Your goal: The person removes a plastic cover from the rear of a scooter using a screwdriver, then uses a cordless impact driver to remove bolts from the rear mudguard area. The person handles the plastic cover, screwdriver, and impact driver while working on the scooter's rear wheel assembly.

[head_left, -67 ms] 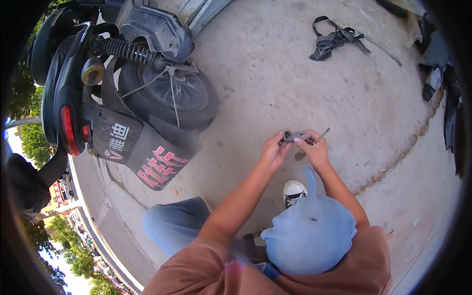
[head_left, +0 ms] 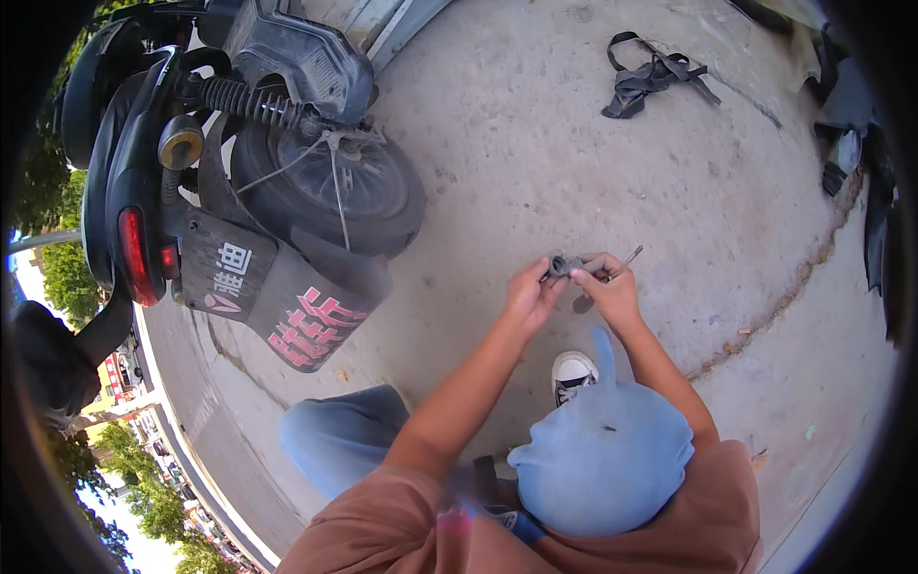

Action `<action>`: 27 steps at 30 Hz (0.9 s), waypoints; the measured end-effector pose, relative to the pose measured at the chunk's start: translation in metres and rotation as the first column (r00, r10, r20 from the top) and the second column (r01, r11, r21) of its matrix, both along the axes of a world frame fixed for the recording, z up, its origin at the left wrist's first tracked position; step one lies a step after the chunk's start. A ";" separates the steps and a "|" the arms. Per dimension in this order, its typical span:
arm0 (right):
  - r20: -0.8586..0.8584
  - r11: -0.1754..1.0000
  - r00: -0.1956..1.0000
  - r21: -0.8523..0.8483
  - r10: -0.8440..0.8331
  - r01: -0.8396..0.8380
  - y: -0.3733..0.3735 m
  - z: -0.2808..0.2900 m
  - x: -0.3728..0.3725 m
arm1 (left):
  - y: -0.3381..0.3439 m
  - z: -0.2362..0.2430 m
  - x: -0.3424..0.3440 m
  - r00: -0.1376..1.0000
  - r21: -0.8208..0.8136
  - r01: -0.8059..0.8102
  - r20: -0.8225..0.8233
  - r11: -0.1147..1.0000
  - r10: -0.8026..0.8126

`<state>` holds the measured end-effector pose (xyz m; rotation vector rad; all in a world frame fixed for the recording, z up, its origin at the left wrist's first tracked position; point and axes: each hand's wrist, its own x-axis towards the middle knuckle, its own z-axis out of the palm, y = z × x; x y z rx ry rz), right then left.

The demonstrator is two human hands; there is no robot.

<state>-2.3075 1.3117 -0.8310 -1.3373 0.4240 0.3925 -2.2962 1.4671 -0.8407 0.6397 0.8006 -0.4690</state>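
My left hand [head_left: 532, 295] is closed, its fingertips holding one end of a small dark grey part [head_left: 559, 266] with a round opening. From the other side, my right hand [head_left: 613, 290] pinches the same part. A thin metal rod [head_left: 634, 254] sticks out past the right fingers; where it ends inside that hand is hidden. Both hands are close together above the concrete, just beyond my shoe [head_left: 574, 369]. The part is too small in view for its exact kind to show.
A black electric scooter [head_left: 143, 172] is at the left, its rear wheel [head_left: 382, 191] and dark mudguard [head_left: 296, 287] toward me. Black straps [head_left: 641, 81] lie crumpled on the concrete [head_left: 535, 143] at the far right. Dark sheeting [head_left: 875, 210] lines the right edge. My blue-clad knee [head_left: 602, 459] is close below.
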 end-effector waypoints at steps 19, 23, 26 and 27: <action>0.219 0.783 0.897 -0.591 0.385 -0.192 0.000 -0.018 0.029 | -0.005 0.019 -0.007 0.970 0.119 0.245 -0.027 0.962 -0.243; 0.050 0.533 0.821 -0.782 0.569 -0.322 -0.002 -0.036 0.096 | 0.034 0.039 -0.026 0.946 0.207 0.323 -0.070 0.923 -0.315; 0.026 0.433 0.736 -0.823 0.677 -0.369 -0.002 -0.050 0.115 | 0.077 0.063 -0.053 0.916 0.238 0.400 -0.131 0.885 -0.379; 0.035 0.427 0.719 -0.824 0.694 -0.372 -0.001 -0.051 0.119 | 0.092 0.071 -0.061 0.902 0.242 0.429 -0.158 0.870 -0.401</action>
